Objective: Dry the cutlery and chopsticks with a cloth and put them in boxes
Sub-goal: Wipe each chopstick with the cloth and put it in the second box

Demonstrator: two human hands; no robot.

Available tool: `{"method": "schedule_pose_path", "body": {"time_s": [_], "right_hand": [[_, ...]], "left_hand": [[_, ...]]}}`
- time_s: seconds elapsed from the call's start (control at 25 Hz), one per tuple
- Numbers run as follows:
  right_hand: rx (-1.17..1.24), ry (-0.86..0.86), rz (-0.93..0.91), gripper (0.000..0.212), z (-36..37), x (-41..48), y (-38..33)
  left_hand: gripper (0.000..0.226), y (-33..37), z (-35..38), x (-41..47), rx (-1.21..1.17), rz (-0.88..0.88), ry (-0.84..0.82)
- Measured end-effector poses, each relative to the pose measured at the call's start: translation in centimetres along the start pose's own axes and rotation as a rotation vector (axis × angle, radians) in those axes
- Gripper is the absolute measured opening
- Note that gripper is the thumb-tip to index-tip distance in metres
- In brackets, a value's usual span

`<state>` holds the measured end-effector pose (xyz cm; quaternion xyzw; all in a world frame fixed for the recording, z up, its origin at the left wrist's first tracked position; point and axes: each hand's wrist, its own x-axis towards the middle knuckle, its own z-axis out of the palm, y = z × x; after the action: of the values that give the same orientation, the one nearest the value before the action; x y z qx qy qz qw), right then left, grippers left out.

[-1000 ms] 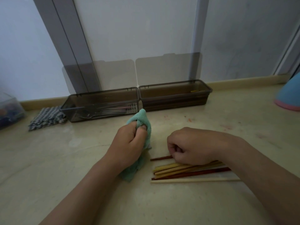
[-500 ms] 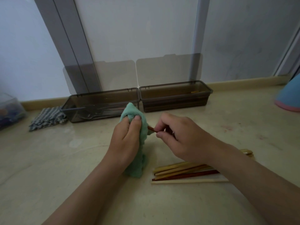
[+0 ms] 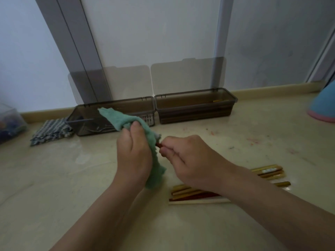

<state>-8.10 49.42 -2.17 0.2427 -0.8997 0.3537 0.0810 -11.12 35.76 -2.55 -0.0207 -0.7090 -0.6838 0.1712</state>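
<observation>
My left hand (image 3: 134,154) grips a green cloth (image 3: 125,122) wrapped round a dark red chopstick (image 3: 159,145). My right hand (image 3: 188,160) pinches that chopstick's bare end just right of the cloth; most of the stick is hidden inside the cloth. Several more chopsticks (image 3: 192,195), yellow, red and pale, lie on the counter under my right forearm. Two smoky plastic boxes with raised lids stand at the wall: the left box (image 3: 145,103) holds forks and other cutlery, the right box (image 3: 196,107) holds chopsticks.
A checked cloth (image 3: 49,132) lies left of the boxes. A clear container (image 3: 10,124) sits at the far left edge. A blue and pink object (image 3: 324,105) stands at the far right. The counter (image 3: 54,178) is beige and a little wet.
My right hand picked a red chopstick from the pile and brought it up to the cloth. My left hand lifted and now has the cloth wrapped round the stick.
</observation>
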Motion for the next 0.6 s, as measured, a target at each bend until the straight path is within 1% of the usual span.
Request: {"method": "schedule_pose_path", "body": {"time_s": [0.04,0.12,0.2,0.28,0.32,0.36,0.4,0.52,0.6], "right_hand": [[0.018,0.030,-0.015,0.020,0.1,0.1,0.1],[0.033,0.027,-0.007,0.018,-0.1,0.3,0.6],[-0.014,0.004,0.032,0.022,-0.5,0.2,0.9],[-0.102,0.015,0.084,0.024,-0.9,0.1,1.2],[-0.126,0.019,0.100,0.024,-1.0,0.1,1.3],[-0.122,0.021,0.099,0.023,-1.0,0.0,1.2],[-0.086,0.027,0.079,0.022,-0.9,0.0,1.1],[0.060,0.084,-0.003,0.021,-0.2,0.1,1.0],[0.080,0.071,-0.021,0.023,-0.4,0.0,1.1]], "left_hand": [[0.030,-0.2,0.3,-0.3,0.023,0.028,-0.032],[0.031,-0.2,0.6,-0.6,0.057,0.049,-0.059],[0.030,0.0,0.3,0.0,0.034,0.018,-0.008],[0.030,0.5,-0.2,0.7,-0.029,-0.047,0.108],[0.029,0.7,-0.3,0.8,-0.058,-0.070,0.141],[0.030,0.8,-0.2,0.6,-0.048,-0.067,0.127],[0.031,0.8,0.0,0.2,0.009,-0.027,0.067],[0.034,0.3,1.2,-1.0,0.154,0.134,-0.198],[0.034,0.0,1.0,-0.9,0.190,0.191,-0.260]]}}
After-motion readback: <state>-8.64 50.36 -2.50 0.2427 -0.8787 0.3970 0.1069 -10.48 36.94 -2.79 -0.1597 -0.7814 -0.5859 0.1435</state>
